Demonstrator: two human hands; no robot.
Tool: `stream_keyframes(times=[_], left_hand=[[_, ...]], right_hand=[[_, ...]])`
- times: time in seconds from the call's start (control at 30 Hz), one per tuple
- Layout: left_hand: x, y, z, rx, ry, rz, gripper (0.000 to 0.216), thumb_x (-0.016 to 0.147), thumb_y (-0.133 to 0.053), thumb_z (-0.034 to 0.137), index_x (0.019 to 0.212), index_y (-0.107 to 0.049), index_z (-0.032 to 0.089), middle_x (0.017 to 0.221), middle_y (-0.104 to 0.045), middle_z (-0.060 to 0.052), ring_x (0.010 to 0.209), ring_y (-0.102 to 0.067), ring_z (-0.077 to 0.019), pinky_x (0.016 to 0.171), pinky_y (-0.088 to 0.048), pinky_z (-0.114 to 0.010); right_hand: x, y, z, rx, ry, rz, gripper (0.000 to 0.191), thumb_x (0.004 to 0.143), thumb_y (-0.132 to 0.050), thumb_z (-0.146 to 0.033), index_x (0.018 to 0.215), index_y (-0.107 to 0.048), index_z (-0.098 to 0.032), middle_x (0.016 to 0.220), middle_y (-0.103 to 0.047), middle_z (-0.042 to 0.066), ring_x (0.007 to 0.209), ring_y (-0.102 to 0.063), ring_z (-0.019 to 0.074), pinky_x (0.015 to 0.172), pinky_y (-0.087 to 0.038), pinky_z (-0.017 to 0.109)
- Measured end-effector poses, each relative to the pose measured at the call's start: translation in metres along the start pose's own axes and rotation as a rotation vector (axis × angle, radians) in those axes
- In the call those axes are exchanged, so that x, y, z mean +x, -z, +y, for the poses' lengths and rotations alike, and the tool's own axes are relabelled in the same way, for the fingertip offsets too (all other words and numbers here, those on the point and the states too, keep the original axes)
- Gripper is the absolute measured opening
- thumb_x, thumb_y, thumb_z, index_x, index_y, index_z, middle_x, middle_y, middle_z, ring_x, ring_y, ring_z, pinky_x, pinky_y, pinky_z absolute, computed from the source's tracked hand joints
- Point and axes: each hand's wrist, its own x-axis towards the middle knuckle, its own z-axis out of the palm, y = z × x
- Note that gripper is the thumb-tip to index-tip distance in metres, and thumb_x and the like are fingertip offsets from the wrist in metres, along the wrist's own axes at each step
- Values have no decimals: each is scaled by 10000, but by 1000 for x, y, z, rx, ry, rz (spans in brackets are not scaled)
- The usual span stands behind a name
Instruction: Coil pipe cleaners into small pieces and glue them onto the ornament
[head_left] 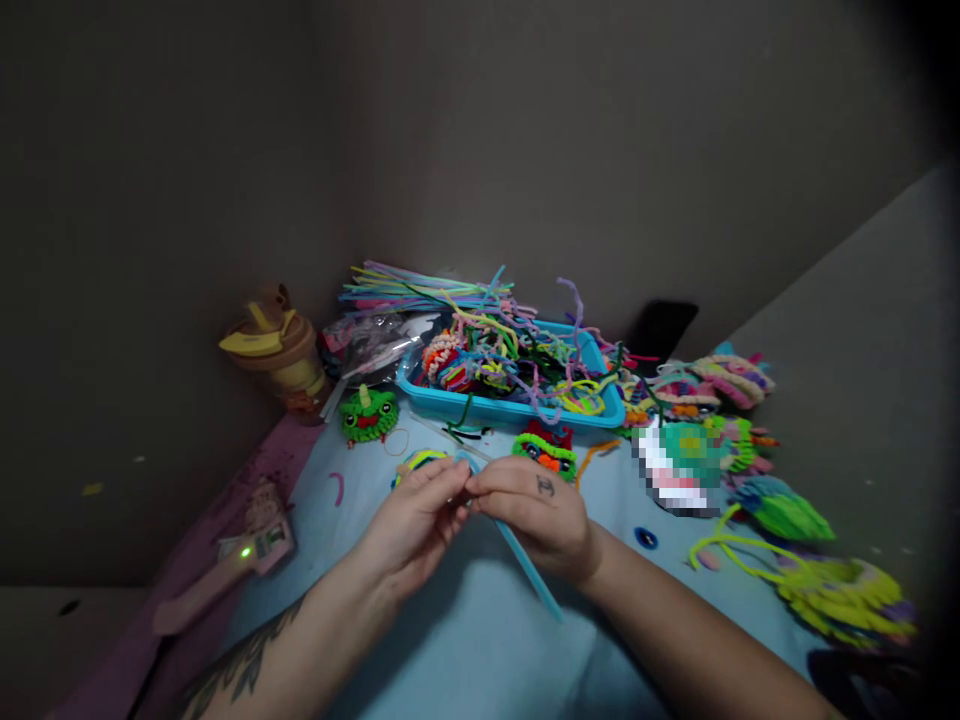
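A light blue pipe cleaner (525,565) runs between my hands, its long tail slanting down to the right. My left hand (424,510) pinches it near its upper end, thumb and fingers pressed together. Fingertips meeting those of the left, my right hand (532,505) is closed around the same pipe cleaner. Just beyond the hands lie a green fuzzy figure with an orange mouth (544,455) and a yellow and blue fuzzy piece (420,462), the latter partly hidden by my left hand.
A blue tray (510,408) heaped with pipe cleaner scraps stands behind, near a bundle of straight pipe cleaners (420,290). At left are a green figure (367,413), a lidded cup (289,360) and a pink glue gun (225,575). Several fuzzy pieces (840,600) line the right.
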Motion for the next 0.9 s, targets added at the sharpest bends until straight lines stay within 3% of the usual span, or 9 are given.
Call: stream_keyframes(times=[0.2, 0.57, 0.73, 0.9], left_hand=[[0, 2, 5, 82, -20, 8, 276, 592, -835, 322, 697, -661, 135, 646, -626, 12, 534, -561, -53, 473, -484, -116], [4, 7, -1, 267, -197, 53, 328, 616, -806, 405, 666, -633, 132, 575, -606, 24, 485, -514, -47, 466, -417, -135], [5, 9, -1, 393, -203, -22, 305, 680, -760, 409, 697, -659, 122, 587, -621, 8, 521, -534, -61, 494, -407, -152], [3, 10, 4, 558, -166, -109, 304, 684, -746, 415, 726, -688, 119, 605, -638, -3, 538, -541, -81, 542, -427, -191]], right_hand=[[-7, -3, 1, -98, -124, 133, 214, 800, -620, -118, 964, -658, -250, 938, -599, 64, 792, -614, 165, 671, -521, 292], [7, 3, -3, 62, -258, 124, 134, 778, -650, -103, 860, -648, -209, 807, -563, 30, 747, -566, 156, 687, -470, 300], [4, 0, 6, 298, -539, 142, 50, 776, -696, -210, 784, -647, -220, 812, -570, 24, 797, -563, 163, 694, -467, 287], [1, -1, 15, 665, -738, 88, 144, 727, -749, -276, 791, -637, -213, 871, -534, 17, 779, -548, 146, 662, -470, 263]])
